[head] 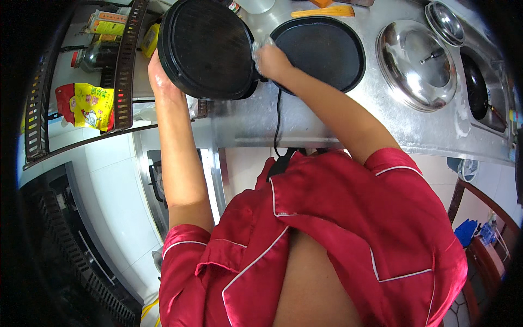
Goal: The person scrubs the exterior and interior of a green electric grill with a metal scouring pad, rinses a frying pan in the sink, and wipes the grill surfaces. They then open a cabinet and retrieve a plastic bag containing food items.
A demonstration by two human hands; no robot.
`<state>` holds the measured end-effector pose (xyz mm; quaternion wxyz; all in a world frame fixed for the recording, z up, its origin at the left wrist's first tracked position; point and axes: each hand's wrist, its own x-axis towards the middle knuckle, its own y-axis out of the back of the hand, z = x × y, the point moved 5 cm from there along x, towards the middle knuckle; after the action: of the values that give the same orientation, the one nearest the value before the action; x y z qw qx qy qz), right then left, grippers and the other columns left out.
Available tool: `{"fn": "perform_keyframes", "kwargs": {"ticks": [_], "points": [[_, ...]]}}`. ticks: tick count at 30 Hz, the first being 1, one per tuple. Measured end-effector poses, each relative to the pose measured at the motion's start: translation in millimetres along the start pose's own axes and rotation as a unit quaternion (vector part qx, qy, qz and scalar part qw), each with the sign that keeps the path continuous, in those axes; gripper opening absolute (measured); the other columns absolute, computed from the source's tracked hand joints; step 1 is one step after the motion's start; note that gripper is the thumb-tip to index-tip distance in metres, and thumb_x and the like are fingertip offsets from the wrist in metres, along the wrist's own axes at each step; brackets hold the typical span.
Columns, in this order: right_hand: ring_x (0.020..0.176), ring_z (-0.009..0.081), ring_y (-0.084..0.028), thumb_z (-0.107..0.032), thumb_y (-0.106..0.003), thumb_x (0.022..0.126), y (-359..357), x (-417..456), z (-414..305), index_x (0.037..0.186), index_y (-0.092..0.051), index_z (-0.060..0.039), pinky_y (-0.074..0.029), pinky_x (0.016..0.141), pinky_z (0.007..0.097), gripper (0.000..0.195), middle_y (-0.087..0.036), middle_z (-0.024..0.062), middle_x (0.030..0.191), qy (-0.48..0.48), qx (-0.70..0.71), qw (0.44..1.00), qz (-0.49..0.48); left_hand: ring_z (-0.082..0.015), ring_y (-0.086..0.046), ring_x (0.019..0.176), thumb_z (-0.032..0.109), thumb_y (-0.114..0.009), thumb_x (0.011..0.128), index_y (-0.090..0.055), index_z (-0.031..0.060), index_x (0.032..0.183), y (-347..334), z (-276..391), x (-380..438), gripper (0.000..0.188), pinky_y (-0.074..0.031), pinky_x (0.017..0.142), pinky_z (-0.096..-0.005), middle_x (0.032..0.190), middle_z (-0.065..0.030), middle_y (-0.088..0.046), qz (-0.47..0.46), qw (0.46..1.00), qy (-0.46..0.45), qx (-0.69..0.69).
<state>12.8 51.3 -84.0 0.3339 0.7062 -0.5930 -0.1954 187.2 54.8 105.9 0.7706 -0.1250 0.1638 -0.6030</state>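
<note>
A black electric griddle lies unfolded across the steel counter. Its left round half point(212, 49) is tipped up, with my left hand point(161, 77) gripping it by the outer rim; those fingers are mostly hidden behind it. The right round half point(322, 53) rests on the counter, its dark cooking face upward. My right hand point(273, 61) is closed around a crumpled, translucent wad point(258, 51), perhaps plastic film, against the inner edge of the raised half near the hinge. A black power cord point(278, 122) runs from there over the counter's front edge.
Right of the griddle sit a domed steel lid point(414, 61), small steel bowls point(445, 22) and a sink holding a black pan point(474, 86). A wooden spatula point(322, 11) lies behind. At left, a slotted rack point(124, 69) holds a yellow seasoning pouch point(92, 107) and jar point(96, 55).
</note>
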Motion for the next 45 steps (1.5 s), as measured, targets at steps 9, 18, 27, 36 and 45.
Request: {"fn": "perform_keyframes", "kwargs": {"ticks": [9, 18, 27, 36, 45], "points": [[0.096, 0.0355, -0.059, -0.012, -0.057, 0.080, 24.6, -41.1, -13.0, 0.101, -0.060, -0.0038, -0.048, 0.082, 0.0441, 0.024, -0.059, 0.0186, 0.103, 0.012, 0.014, 0.999, -0.028, -0.0284, -0.061, 0.092, 0.018, -0.046, 0.093, -0.058, -0.0047, 0.113, -1.5, 1.3, -4.4, 0.032, -0.050, 0.081, -0.0353, 0.106, -0.0162, -0.064, 0.009, 1.000, 0.012, -0.021], [0.098, 0.0346, -0.058, -0.012, -0.055, 0.081, 2.1, -0.2, 16.1, 0.106, -0.058, -0.0051, -0.047, 0.085, 0.0424, 0.027, -0.057, 0.0173, 0.109, 0.096, -0.056, 0.994, -0.009, -0.0278, -0.061, 0.091, 0.018, -0.047, 0.092, -0.058, -0.0044, 0.112, -11.4, 0.4, -6.0, 0.032, -0.049, 0.080, -0.0343, 0.105, -0.0156, -0.064, 0.006, 0.999, 0.025, -0.027], [0.093, 0.0369, -0.060, -0.016, -0.066, 0.076, 31.1, 9.0, 17.4, 0.103, -0.057, -0.0043, -0.048, 0.080, 0.0422, 0.030, -0.062, 0.0199, 0.098, -0.044, 0.263, 0.942, 0.204, -0.0265, -0.061, 0.084, 0.017, -0.050, 0.091, -0.059, -0.0046, 0.111, -9.4, 2.2, -10.3, 0.031, -0.050, 0.072, -0.0337, 0.101, -0.0145, -0.065, 0.037, 0.999, 0.005, 0.020], [0.087, 0.0350, -0.062, -0.027, -0.066, 0.075, 21.8, 17.5, 7.9, 0.101, -0.062, -0.0074, -0.048, 0.076, 0.0428, 0.033, -0.065, 0.0190, 0.089, -0.097, 0.152, 0.983, 0.038, -0.0287, -0.063, 0.095, 0.016, -0.040, 0.095, -0.059, -0.0040, 0.110, 4.4, -0.2, 1.9, 0.032, -0.051, 0.087, -0.0386, 0.105, -0.0184, -0.064, 0.006, 0.999, 0.034, -0.021], [0.096, 0.0350, -0.060, -0.029, -0.063, 0.077, 59.7, 79.8, 4.0, 0.105, -0.058, -0.0097, -0.046, 0.082, 0.0456, 0.034, -0.064, 0.0157, 0.099, -0.043, 0.047, 0.994, 0.089, -0.0289, -0.065, 0.092, 0.014, -0.044, 0.093, -0.060, -0.0043, 0.108, 9.8, -1.5, 7.2, 0.028, -0.053, 0.083, -0.0398, 0.104, -0.0190, -0.065, -0.026, 0.993, 0.091, -0.071]]}}
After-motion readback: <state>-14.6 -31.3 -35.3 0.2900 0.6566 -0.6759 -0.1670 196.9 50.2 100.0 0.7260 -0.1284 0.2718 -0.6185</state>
